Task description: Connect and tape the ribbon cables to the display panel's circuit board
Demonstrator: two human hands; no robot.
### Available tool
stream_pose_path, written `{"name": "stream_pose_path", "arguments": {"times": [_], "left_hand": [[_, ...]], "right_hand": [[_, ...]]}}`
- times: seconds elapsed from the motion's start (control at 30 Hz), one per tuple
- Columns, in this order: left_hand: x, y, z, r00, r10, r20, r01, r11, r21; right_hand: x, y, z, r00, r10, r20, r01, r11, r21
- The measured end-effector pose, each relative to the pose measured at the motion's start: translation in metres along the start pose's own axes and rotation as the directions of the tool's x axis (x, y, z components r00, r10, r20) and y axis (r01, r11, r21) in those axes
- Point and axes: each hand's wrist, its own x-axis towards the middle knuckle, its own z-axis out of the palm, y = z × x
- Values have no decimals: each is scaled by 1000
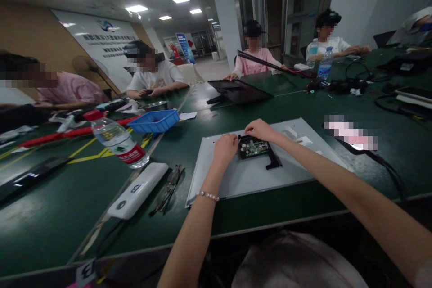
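In front of me a pale grey flat panel lies on the green table. On it sits a green circuit board in a black plastic frame, whose arm extends toward me on the right. My left hand, with a beaded bracelet at the wrist, is at the frame's left edge, fingers curled and closed. At the far edge of the frame, my right hand bends down with its fingers pinched together. What either hand's fingertips grip is too small to make out.
Left of the panel are folded glasses, a white power bank, a water bottle and a blue tray. A cabled phone lies right. A black monitor-like panel lies ahead; several people sit around the table.
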Motion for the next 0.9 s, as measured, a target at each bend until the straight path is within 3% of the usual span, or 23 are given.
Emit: {"name": "stream_pose_path", "arguments": {"times": [0.2,0.37,0.63,0.77,0.9], "left_hand": [[0,2,0,999,26,-27,-26,1000,-6],[1,3,0,999,42,-30,-42,999,-3],[2,1,3,999,32,-28,-33,999,-18],[2,2,3,999,21,-45,-22,999,-33],[1,3,1,994,1,-107,-10,997,-79]], "right_hand": [[-26,21,-21,998,24,-65,-30,996,-80],[-41,33,-18,997,5,-77,-6,1000,-22],[-40,28,-14,997,-73,-28,72,997,-9],[-41,28,-12,997,-70,12,70,998,-1],[-40,26,-13,999,-29,-29,28,999,-16]]}}
